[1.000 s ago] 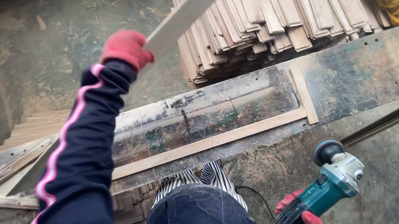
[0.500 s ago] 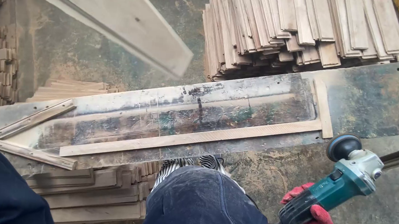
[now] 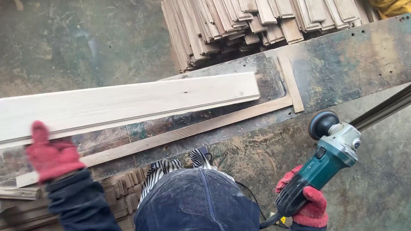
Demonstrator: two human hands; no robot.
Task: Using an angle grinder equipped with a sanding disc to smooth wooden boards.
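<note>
Nearest the camera, the person's dark denim knee (image 3: 199,206) fills the bottom centre, with a striped shoe (image 3: 173,168) just past it. To its right, the right hand (image 3: 305,204), in a red glove, has its grip wrapped tight around the body of a teal angle grinder (image 3: 325,160), which is held clear of the surface, its round black head pointing up and away. A black cord (image 3: 253,196) trails from its rear end.

On the other side, the left hand (image 3: 51,155), also red-gloved, lies against the near edge of a long pale plank (image 3: 114,104); whether its grip closes on the wood or merely rests there I cannot tell. The plank lies slantwise across the worn metal surface (image 3: 358,63), its right end close to a short upright wooden strip (image 3: 290,83). A thin wooden batten (image 3: 190,131) runs just beside the plank's near edge.

Beyond the surface, a stack of similar boards (image 3: 251,17) lies on the dusty concrete floor (image 3: 66,33).
</note>
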